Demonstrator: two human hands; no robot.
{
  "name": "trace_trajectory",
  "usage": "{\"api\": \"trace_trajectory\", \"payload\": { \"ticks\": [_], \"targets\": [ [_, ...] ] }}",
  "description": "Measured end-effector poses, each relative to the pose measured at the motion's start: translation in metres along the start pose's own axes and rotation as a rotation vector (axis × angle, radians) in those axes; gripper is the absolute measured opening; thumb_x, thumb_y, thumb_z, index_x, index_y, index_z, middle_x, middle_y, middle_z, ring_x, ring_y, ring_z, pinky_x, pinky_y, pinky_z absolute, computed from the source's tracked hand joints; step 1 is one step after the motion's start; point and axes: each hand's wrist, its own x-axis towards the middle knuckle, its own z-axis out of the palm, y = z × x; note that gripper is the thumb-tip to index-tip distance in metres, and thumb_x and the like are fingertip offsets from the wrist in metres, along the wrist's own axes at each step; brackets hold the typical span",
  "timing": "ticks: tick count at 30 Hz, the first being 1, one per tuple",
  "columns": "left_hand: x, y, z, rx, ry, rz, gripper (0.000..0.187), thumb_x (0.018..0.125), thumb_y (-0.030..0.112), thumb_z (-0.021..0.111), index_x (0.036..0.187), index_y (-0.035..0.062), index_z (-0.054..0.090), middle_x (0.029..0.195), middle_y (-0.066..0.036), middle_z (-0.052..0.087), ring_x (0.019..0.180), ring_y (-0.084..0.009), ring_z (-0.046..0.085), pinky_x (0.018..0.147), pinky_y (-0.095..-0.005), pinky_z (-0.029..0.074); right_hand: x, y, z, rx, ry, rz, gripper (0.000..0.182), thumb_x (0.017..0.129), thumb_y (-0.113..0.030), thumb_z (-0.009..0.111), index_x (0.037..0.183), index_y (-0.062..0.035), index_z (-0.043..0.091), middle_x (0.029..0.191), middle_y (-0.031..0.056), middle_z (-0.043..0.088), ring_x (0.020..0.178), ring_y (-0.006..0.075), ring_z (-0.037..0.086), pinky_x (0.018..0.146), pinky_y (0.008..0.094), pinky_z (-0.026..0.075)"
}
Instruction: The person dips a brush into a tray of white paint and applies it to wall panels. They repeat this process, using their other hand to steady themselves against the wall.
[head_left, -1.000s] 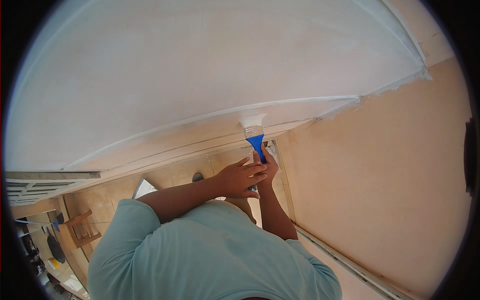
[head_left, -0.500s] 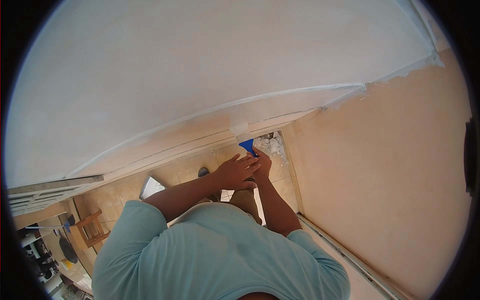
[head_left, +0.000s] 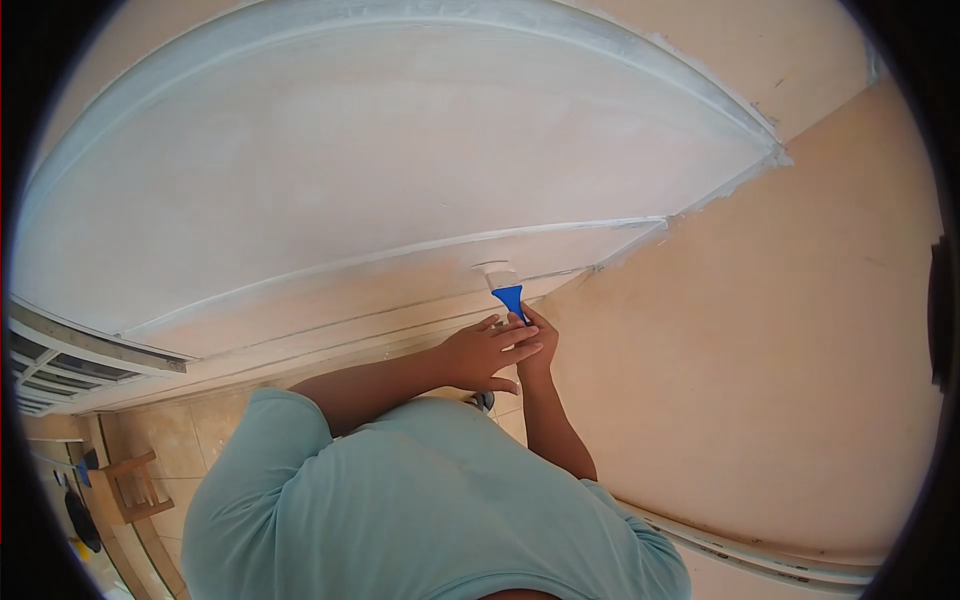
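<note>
A scraper [head_left: 508, 296] with a blue handle and a wide blade coated in white putty is pressed flat against the wall, at the lower edge of the white plastered area [head_left: 400, 150]. My right hand [head_left: 538, 342] grips the handle from below. My left hand [head_left: 488, 354] lies over the right hand and the handle, fingers spread across them. Both arms reach forward from my light teal shirt [head_left: 420, 500]. Most of the handle is hidden inside the hands.
A bare tan wall [head_left: 780, 350] meets the plastered wall in a corner just right of the scraper. Tan floor tiles [head_left: 180, 430] show at lower left, with a wooden stool [head_left: 130, 485] and a louvred frame [head_left: 40, 365] beyond.
The view has swung, so the rubble in the floor corner is out of sight. The scraper has slid along the wall's lower band with both hands still on it.
</note>
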Motion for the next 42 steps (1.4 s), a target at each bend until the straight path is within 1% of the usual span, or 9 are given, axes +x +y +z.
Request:
{"api": "trace_trajectory", "payload": {
  "ticks": [3,5,11,22,25,27,29,32,42],
  "targets": [
    [-0.012,0.012,-0.019,0.009,0.049,0.086,0.081,0.090,0.062,0.054,0.153,0.0189,0.029,0.159,-0.009,0.024,0.144,-0.0306,0.029,0.119,-0.0533,0.020,-0.009,-0.042,-0.007,0.117,0.032,-0.007,0.033,0.089,-0.007,0.070,0.119,0.0053,0.066,0.086,0.0082,0.072,0.075,0.0090,0.063,0.065,0.0226,0.051],
    [-0.016,0.012,-0.020,0.035,0.107,0.141,0.078,0.090,0.062,0.054,0.152,0.0190,0.033,0.159,-0.009,0.026,0.144,-0.0299,0.029,0.119,-0.0534,0.020,-0.012,-0.058,-0.012,-0.008,-0.028,0.055,0.036,0.093,-0.008,0.065,0.125,0.0084,0.060,0.100,0.0109,0.070,0.086,0.0118,0.065,0.073,0.0224,0.053],
    [-0.018,0.001,-0.003,0.091,0.343,0.325,0.068,0.092,0.063,0.049,0.142,0.0171,0.048,0.156,-0.006,0.031,0.144,-0.0233,0.031,0.120,-0.0520,0.018,-0.021,-0.068,0.007,0.160,0.152,-0.062,0.033,0.091,-0.006,0.070,0.122,0.0044,0.064,0.090,0.0034,0.067,0.075,0.0065,0.056,0.067,0.0206,0.049],
    [-0.003,-0.002,0.023,0.019,0.273,0.145,0.065,0.088,0.057,0.059,0.138,0.0158,0.053,0.151,-0.008,0.040,0.141,-0.0269,0.036,0.116,-0.0522,0.028,-0.011,0.001,0.003,0.372,0.081,0.032,0.036,0.091,-0.004,0.069,0.127,0.0002,0.063,0.093,0.0040,0.067,0.077,0.0070,0.058,0.069,0.0214,0.050],
    [0.004,-0.005,0.032,-0.044,0.213,0.081,0.066,0.087,0.057,0.061,0.138,0.0152,0.053,0.151,-0.008,0.041,0.141,-0.0273,0.038,0.115,-0.0533,0.029,-0.011,0.019,-0.001,0.159,0.025,0.117,0.038,0.090,-0.001,0.069,0.128,-0.0013,0.063,0.098,0.0036,0.068,0.081,0.0055,0.059,0.070,0.0191,0.048],
    [0.013,-0.013,0.049,-0.073,0.146,0.039,0.067,0.086,0.057,0.061,0.138,0.0149,0.053,0.151,-0.008,0.041,0.140,-0.0274,0.038,0.114,-0.0539,0.029,-0.009,0.028,-0.003,-0.067,-0.032,0.116,0.038,0.090,-0.009,0.073,0.126,-0.0030,0.064,0.097,0.0042,0.068,0.081,0.0073,0.060,0.071,0.0218,0.050],
    [0.020,-0.021,0.063,-0.056,0.105,-0.019,0.068,0.086,0.056,0.063,0.139,0.0153,0.052,0.150,-0.008,0.041,0.140,-0.0273,0.039,0.114,-0.0550,0.030,-0.008,0.050,0.002,0.055,0.026,0.149,0.039,0.088,-0.016,0.076,0.124,-0.0040,0.066,0.092,0.0069,0.070,0.078,0.0094,0.062,0.071,0.0246,0.051],
    [0.027,-0.034,0.087,-0.076,0.036,-0.079,0.069,0.085,0.054,0.065,0.141,0.0165,0.049,0.150,-0.007,0.042,0.139,-0.0271,0.040,0.114,-0.0554,0.030,-0.008,0.077,0.003,-0.145,-0.049,0.153,0.037,0.086,-0.015,0.076,0.120,-0.0046,0.068,0.092,0.0124,0.072,0.078,0.0129,0.066,0.071,0.0273,0.053],
    [0.033,-0.047,0.129,-0.163,-0.036,-0.172,0.072,0.088,0.053,0.063,0.145,0.0154,0.043,0.152,-0.010,0.040,0.139,-0.0275,0.039,0.115,-0.0536,0.030,-0.020,0.132,0.004,-0.276,-0.081,0.195,0.034,0.088,-0.020,0.074,0.118,-0.0049,0.069,0.088,0.0133,0.073,0.076,0.0148,0.068,0.069,0.0271,0.053]
  ]
}}
